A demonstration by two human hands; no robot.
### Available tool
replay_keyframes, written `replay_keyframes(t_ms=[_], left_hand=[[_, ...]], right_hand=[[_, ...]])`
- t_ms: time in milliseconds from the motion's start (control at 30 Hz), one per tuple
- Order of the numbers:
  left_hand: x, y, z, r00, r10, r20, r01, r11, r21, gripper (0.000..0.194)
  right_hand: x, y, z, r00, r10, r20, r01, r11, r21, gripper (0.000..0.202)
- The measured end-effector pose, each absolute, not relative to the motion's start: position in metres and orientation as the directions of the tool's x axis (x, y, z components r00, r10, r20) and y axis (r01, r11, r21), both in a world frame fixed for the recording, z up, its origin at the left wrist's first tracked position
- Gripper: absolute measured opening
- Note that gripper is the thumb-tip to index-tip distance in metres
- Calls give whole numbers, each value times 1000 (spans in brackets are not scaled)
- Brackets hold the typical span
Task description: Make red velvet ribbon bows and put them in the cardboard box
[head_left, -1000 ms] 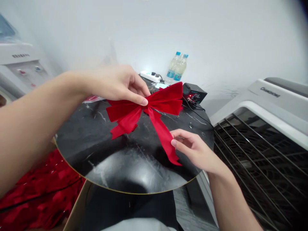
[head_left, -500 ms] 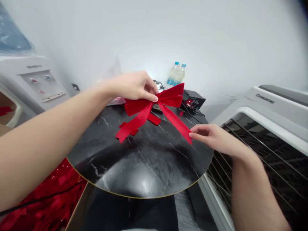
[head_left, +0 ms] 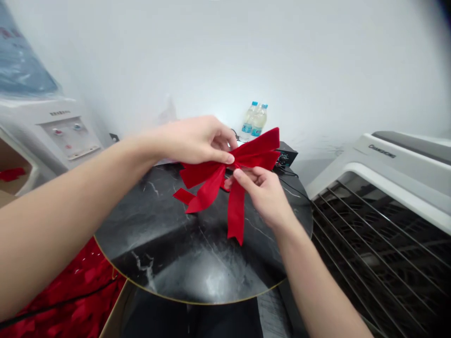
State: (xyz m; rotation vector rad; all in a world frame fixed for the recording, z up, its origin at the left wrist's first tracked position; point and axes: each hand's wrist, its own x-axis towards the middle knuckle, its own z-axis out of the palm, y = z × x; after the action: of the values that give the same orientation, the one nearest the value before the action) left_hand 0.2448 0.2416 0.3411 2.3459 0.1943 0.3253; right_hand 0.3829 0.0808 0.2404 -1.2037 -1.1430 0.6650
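Observation:
A red ribbon bow (head_left: 259,145) with two notched tails is held up over a round black marble-patterned table (head_left: 169,249). My left hand (head_left: 200,141) pinches the bow at its centre knot between thumb and fingers. Just below the knot, my right hand (head_left: 262,190) is closed on the top of the right tail, its thumb and fingers pressed together. The left tail hangs free to the lower left. Behind it, a red ribbon piece (head_left: 183,195) lies on the table, partly hidden.
Two water bottles (head_left: 254,121) and a black control box (head_left: 287,154) with cables stand at the table's back. To the left are a water dispenser (head_left: 66,131) and a heap of red pieces (head_left: 77,291). A white appliance with a grille (head_left: 380,230) stands right.
My right hand has left the right tail's tip and moved up and left to the bow's knot. That tail now hangs straight down. My left hand keeps its pinch.

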Motion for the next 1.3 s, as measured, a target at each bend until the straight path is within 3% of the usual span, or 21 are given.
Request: replay_keyframes(t_ms=[167,333,433,567,700,800,900,967,1133,1300], left_hand=[[218,220,320,955,255,152,69,-689,721,22],[196,217,305,950,304,77,96,-517,851,42],[189,218,302,956,289,54,89,-461,883,34],[186,217,298,968,251,13,105,-451,887,25],[187,217,289,970,244,-10,123,-454,882,22],[188,218,279,960,281,-12,138,-432,891,20],[191,219,269,957,290,-32,152,-402,903,20],[194,219,263,958,283,-41,150,-377,914,18],[200,219,250,940,329,-86,194,-310,931,16],[202,226,234,941,323,-98,177,-224,958,17]], right_hand=[[361,69,232,310,929,199,-50,225,-973,32],[365,46,239,189,978,92,106,73,-992,30],[369,39,244,167,984,63,221,25,-975,28],[375,33,250,200,970,137,528,11,-849,33],[381,26,251,197,961,195,701,1,-713,30],[376,19,247,302,829,471,863,-27,-505,3],[361,19,238,186,729,659,933,79,-351,15],[351,26,232,66,772,632,942,161,-295,15],[346,49,219,7,844,537,983,91,-156,9],[351,56,216,-47,888,457,984,119,-131,10]])
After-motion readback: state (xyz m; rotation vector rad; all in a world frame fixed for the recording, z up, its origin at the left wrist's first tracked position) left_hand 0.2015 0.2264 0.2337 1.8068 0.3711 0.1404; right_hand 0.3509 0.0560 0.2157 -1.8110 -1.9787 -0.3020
